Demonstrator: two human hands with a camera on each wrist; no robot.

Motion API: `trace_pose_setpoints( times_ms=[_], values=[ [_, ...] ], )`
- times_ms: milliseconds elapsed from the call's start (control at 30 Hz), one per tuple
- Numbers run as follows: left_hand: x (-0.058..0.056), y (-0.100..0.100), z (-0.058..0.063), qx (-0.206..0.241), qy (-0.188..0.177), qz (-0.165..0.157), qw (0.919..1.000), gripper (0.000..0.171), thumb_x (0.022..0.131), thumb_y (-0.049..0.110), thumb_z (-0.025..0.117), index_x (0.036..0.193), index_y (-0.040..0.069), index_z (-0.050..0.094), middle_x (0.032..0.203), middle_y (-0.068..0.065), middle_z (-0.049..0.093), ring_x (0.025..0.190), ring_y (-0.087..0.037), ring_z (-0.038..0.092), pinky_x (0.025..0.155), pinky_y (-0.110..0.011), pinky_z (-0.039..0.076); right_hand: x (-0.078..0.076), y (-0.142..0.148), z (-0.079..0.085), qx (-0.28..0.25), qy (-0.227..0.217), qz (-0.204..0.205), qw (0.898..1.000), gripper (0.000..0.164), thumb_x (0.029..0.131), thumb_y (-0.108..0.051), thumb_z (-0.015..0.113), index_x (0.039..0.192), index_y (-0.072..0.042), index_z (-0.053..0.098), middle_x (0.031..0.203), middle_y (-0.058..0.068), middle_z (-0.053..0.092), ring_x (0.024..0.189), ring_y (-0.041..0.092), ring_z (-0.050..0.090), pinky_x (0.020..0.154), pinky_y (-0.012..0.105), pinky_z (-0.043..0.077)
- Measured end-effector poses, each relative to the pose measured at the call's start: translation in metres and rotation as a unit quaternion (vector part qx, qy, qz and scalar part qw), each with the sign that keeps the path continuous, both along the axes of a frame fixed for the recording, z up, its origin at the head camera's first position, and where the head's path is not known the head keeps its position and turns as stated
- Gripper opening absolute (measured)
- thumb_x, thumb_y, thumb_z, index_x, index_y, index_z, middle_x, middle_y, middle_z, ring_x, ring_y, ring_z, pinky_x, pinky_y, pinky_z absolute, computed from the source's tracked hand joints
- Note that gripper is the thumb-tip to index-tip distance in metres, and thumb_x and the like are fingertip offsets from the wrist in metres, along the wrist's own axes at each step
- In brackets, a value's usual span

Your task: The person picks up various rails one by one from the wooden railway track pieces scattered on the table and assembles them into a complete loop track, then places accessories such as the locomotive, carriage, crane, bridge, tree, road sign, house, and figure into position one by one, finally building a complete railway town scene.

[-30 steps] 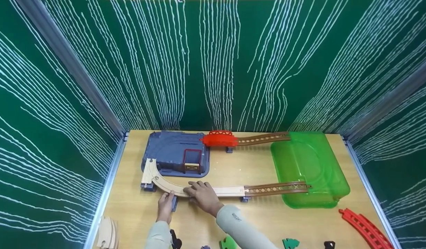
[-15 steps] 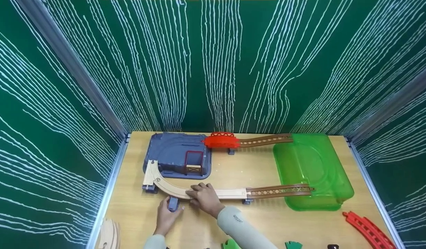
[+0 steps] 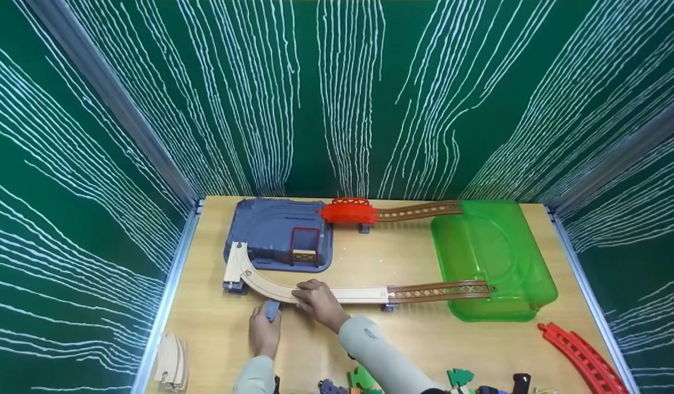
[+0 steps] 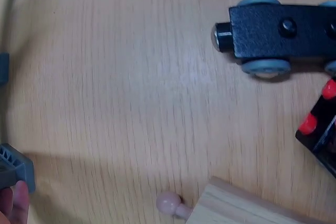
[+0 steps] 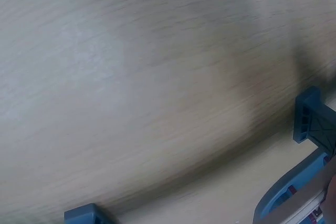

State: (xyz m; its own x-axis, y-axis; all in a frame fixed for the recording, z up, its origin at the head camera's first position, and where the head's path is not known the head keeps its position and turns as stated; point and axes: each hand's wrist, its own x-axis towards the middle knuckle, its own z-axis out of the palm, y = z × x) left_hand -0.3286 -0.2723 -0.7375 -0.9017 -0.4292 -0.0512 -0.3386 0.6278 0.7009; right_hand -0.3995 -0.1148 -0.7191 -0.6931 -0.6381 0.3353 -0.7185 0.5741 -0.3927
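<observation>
In the head view my left hand (image 3: 265,332) grips a small grey-blue track support (image 3: 272,310) at the outer edge of the curved wooden track (image 3: 267,287). The left wrist view has only fingertips at its lower left corner, against the ribbed support (image 4: 20,169). My right hand (image 3: 319,305) holds the wooden track where the curve runs into the straight wooden piece (image 3: 363,295), fingers bent over it. A brown track piece (image 3: 438,290) continues from there to the green plastic box (image 3: 493,262). In the right wrist view, a blue support (image 5: 315,121) stands under the track beside a fingertip.
A grey-blue molded base (image 3: 266,232) lies behind the curve, linked to a red bridge (image 3: 349,211). Loose wooden curves (image 3: 172,361) lie at front left, red track (image 3: 583,355) at front right. A black train car (image 4: 283,32) and several small toys lie along the front.
My left fingers have shifted from the track edge to the support and closed round it, turning it slightly. My right hand stays on the track. The head view has tilted slightly.
</observation>
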Motion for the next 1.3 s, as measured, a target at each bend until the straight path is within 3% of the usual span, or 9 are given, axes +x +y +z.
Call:
trace_pose_setpoints(
  times_ms=[233,433,733,967,1100,1300],
  values=[
    [-0.001,-0.003,0.002,0.005,0.01,0.007,0.9999,0.043,0.076,0.012,0.066,0.117,0.0,0.055,0.104,-0.016,0.056,0.095,-0.034,0.052,0.082,-0.044,0.043,-0.003,0.001,-0.003,-0.018,0.032,0.011,0.999,0.024,0.077,-0.021,0.066,0.1,-0.013,0.067,0.104,0.008,0.062,0.094,0.019,0.056,0.086,0.035,0.042],
    [-0.003,-0.005,0.002,-0.022,0.01,0.019,0.9995,0.043,0.075,0.009,0.066,0.116,0.0,0.055,0.106,-0.019,0.055,0.098,-0.036,0.051,0.085,-0.045,0.041,-0.003,0.001,-0.003,-0.033,0.04,0.017,0.999,0.024,0.076,-0.02,0.067,0.099,-0.012,0.068,0.102,0.007,0.063,0.09,0.019,0.057,0.085,0.034,0.043],
    [-0.007,-0.002,-0.004,-0.059,0.007,0.058,0.9965,0.041,0.072,0.012,0.069,0.111,0.005,0.059,0.099,-0.013,0.057,0.093,-0.032,0.053,0.079,-0.043,0.043,-0.003,0.002,-0.002,-0.038,0.016,0.014,0.999,0.025,0.077,-0.021,0.066,0.1,-0.011,0.067,0.104,0.006,0.062,0.092,0.018,0.057,0.088,0.033,0.041],
    [-0.01,-0.004,-0.01,-0.06,0.033,0.106,0.9921,0.042,0.07,0.012,0.071,0.11,0.009,0.061,0.1,-0.013,0.058,0.091,-0.031,0.053,0.075,-0.043,0.044,-0.003,0.001,-0.002,-0.046,0.006,0.016,0.999,0.026,0.077,-0.02,0.066,0.1,-0.01,0.067,0.104,0.008,0.062,0.093,0.019,0.057,0.087,0.034,0.041],
    [-0.011,-0.006,-0.012,-0.048,0.048,0.105,0.9921,0.042,0.069,0.01,0.072,0.11,0.007,0.061,0.097,-0.013,0.058,0.09,-0.032,0.052,0.075,-0.043,0.043,-0.004,0.0,-0.001,-0.054,-0.001,0.017,0.998,0.026,0.076,-0.017,0.066,0.101,-0.009,0.067,0.102,0.009,0.063,0.094,0.019,0.057,0.087,0.032,0.041],
    [-0.011,-0.01,-0.012,-0.044,0.045,0.079,0.9949,0.044,0.07,0.009,0.072,0.112,0.007,0.06,0.101,-0.014,0.057,0.096,-0.031,0.051,0.081,-0.041,0.042,-0.004,0.001,-0.001,-0.059,0.003,0.022,0.998,0.026,0.075,-0.015,0.067,0.101,-0.008,0.067,0.101,0.01,0.063,0.092,0.019,0.057,0.085,0.033,0.041]
  ],
)
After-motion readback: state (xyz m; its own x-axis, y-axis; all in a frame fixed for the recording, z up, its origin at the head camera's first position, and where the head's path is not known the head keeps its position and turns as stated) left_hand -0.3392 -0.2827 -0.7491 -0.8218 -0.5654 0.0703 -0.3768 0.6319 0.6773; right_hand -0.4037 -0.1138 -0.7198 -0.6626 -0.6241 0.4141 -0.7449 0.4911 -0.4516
